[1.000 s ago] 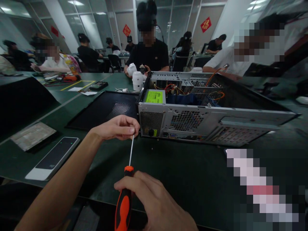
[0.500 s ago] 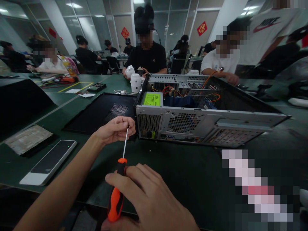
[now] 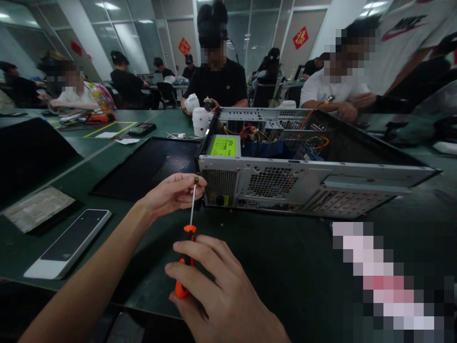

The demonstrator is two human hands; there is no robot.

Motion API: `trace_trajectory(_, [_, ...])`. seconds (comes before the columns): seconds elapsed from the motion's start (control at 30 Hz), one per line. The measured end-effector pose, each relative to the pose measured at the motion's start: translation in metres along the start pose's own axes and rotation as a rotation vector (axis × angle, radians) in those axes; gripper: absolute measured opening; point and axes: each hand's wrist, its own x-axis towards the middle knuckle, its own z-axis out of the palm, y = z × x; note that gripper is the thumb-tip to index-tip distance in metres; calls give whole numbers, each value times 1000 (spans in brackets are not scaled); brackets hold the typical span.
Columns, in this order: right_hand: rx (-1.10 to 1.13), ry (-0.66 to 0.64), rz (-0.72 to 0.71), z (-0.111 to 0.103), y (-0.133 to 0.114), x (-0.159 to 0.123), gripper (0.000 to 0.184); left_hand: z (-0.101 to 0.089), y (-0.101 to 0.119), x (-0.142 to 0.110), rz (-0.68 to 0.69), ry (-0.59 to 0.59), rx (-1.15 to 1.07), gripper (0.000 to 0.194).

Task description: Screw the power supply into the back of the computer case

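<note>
Green tabletop (image 3: 285,267) fills the middle and lower frame. Computer case (image 3: 310,177), right of centre, lying on its side: upper face open, grey back towards viewer. Black panel (image 3: 139,164) flat at centre left, just beside case. Right hand (image 3: 217,281), lower centre: thumb and fingers curved loosely around the handle of the screwdriver (image 3: 190,229). Left hand (image 3: 173,191), mid-frame, by the case's left corner: fingers narrowed at the screwdriver's tip; what they pinch cannot be told. Screwdriver at centre, orange-and-black handle, shaft pointing up the frame. Small dark piece (image 3: 196,180) at tip, too small to identify.
</note>
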Motion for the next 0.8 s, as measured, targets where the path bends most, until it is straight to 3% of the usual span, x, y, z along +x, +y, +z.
trace_trajectory(0.3, [69, 87, 161, -2, 2, 8, 30, 2, -10, 0, -103, -58, 73, 28])
trace_trajectory(0.67, [115, 105, 160, -1, 0, 13, 32, -4, -14, 1, -105, 20, 105, 39])
trace_trajectory(0.8, [142, 106, 172, -4, 0, 15, 30, -2, -5, -3, -133, -4, 194, 40])
